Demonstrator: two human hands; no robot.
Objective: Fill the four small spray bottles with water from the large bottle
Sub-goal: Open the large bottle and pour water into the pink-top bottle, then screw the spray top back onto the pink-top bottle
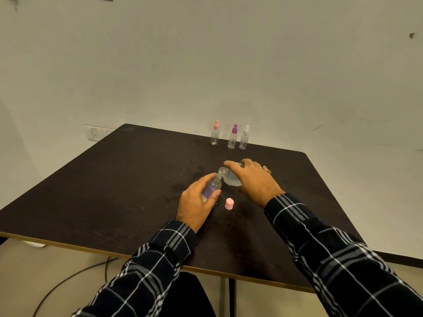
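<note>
Leaning small clear bottle (214,183) (uncapped)

Setting: plain indoor room; whether office, lab or home cannot be told.
Wall: off-white painted wall (206,65) carrying dark scuff marks (412,35).
Fitting: white switch plate (95,133) on the wall, just behind the table's far left corner.
Furniture: dark laminate table (114,191) with a pale edge band, on a dark leg (231,300).
Floor: pale floor (34,266), with a black cable (68,278) lying loose near the table's front edge.
</note>
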